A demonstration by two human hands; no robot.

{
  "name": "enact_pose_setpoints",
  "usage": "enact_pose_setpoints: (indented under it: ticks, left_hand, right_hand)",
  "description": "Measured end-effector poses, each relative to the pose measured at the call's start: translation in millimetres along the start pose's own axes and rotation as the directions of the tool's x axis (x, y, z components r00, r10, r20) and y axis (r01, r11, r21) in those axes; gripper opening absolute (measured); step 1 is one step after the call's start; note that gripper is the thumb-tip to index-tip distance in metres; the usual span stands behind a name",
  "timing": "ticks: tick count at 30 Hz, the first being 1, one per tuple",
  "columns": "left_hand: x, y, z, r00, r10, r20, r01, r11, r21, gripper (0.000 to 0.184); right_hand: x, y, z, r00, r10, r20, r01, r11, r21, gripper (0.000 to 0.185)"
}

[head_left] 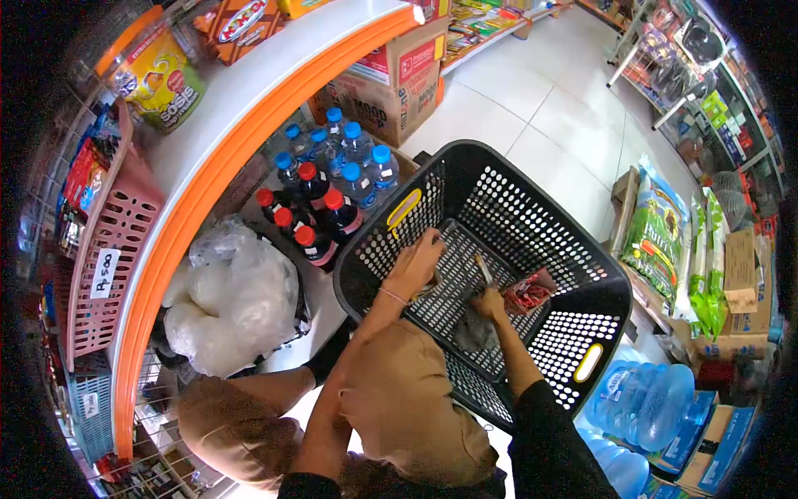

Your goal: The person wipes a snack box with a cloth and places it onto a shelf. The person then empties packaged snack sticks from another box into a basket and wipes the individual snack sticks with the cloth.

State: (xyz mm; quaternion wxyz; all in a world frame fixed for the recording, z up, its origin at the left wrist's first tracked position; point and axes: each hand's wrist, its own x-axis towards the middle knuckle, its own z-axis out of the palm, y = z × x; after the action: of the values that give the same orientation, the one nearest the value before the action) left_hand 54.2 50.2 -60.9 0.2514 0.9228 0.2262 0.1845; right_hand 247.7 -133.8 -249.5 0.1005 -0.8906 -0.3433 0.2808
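One slim tool is pointing toward the far-left corner of the basket from the pinching right hand; whether the left hand is gripping, one cannot tell.

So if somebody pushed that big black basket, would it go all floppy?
Probably not: the black basket looks stiff, since its walls hold their shape. Being full of holes, it's likely light for its size. Pushed high on its deep walls, it might tip.

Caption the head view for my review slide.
In a shop aisle, left hand and right hand reach inside a perforated black basket beside red-capped bottles.
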Motion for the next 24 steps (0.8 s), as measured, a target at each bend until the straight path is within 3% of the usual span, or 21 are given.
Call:
enact_pose_setpoints:
  ticks: [1, 4, 7, 10, 12, 13, 15, 16, 17, 18, 20, 21, 24]
  left_hand:
    - [-0.3, -2.1, 1.3, 1.0, 0.005, -0.006, -0.005, 1.0, -0.016, 0.022]
    - [-2.4, -2.7, 3.5, 1.0, 0.022, -0.011, -0.022, 1.0, 0.004, 0.02]
    - [-2.8, 0.6, 3.4, 1.0, 0.022, 0.003, -0.022, 0.999, 0.049, 0.018]
    - [-3.3, 3.6, -5.2, 0.997, -0.027, 0.066, 0.026, 1.0, 0.018, 0.016]
    - [-6.9, -9.6, 0.2, 0.986, -0.075, 0.151, 0.085, 0.995, -0.06, 0.022]
    - [-10.0, -14.8, 6.7, 1.0, -0.01, 0.002, 0.01, 0.996, -0.086, 0.019]
    - [-8.7, -14.8, 8.5, 0.918, -0.228, 0.324, 0.31, 0.923, -0.228, 0.029]
    - [-12.5, -6.6, 4.7, 0.908, -0.204, 0.366, 0.324, 0.895, -0.306, 0.034]
    - [-16.1, 2.0, 0.5, 0.896, -0.18, 0.407, 0.345, 0.859, -0.38, 0.04]
    - [-19.8, 11.1, -4.3, 0.881, -0.155, 0.447, 0.37, 0.815, -0.447, 0.045]
    - [-27.1, 41.7, -15.3, 0.953, -0.066, 0.294, 0.222, 0.813, -0.538, 0.044]
    - [-26.0, 42.3, -12.4, 0.93, 0.013, 0.367, 0.274, 0.642, -0.716, 0.04]
    - [-35.2, 35.3, -13.4, 0.905, 0.026, 0.424, 0.409, 0.223, -0.885, 0.035]
  right_hand:
    - [17.2, 16.3, 21.1, 0.997, -0.048, -0.064, 0.049, 0.999, 0.004, 0.062]
    - [13.7, 17.6, 20.9, 0.997, -0.075, 0.021, 0.076, 0.997, -0.017, 0.058]
    - [9.9, 12.8, -2.2, 0.931, 0.005, 0.365, -0.101, 0.965, 0.244, 0.052]
    - [-64.1, -46.3, -93.4, 0.899, -0.135, 0.417, -0.162, 0.781, 0.603, 0.047]
    - [-84.0, -49.1, -103.2, 0.931, -0.197, 0.306, -0.099, 0.672, 0.734, 0.051]
    - [-106.5, -60.4, -122.7, 0.94, -0.22, 0.259, -0.066, 0.629, 0.774, 0.053]
    - [-135.6, -74.8, -144.9, 0.949, -0.288, 0.129, 0.067, 0.583, 0.81, 0.058]
    - [-145.7, -82.3, -150.5, 0.942, -0.332, 0.046, 0.163, 0.574, 0.802, 0.061]
    - [-170.5, -104.3, -169.1, 0.946, -0.311, 0.095, 0.06, 0.456, 0.888, 0.056]
    - [-174.6, -110.1, -165.4, 0.93, -0.363, 0.056, 0.115, 0.432, 0.895, 0.056]
    - [-185.9, -116.3, -152.4, 0.885, -0.465, -0.015, 0.209, 0.37, 0.905, 0.057]
    - [-192.2, -122.4, -149.5, 0.873, -0.487, -0.014, 0.249, 0.42, 0.873, 0.056]
    - [-203.9, -138.8, -156.9, 0.799, -0.599, -0.046, 0.401, 0.476, 0.783, 0.058]
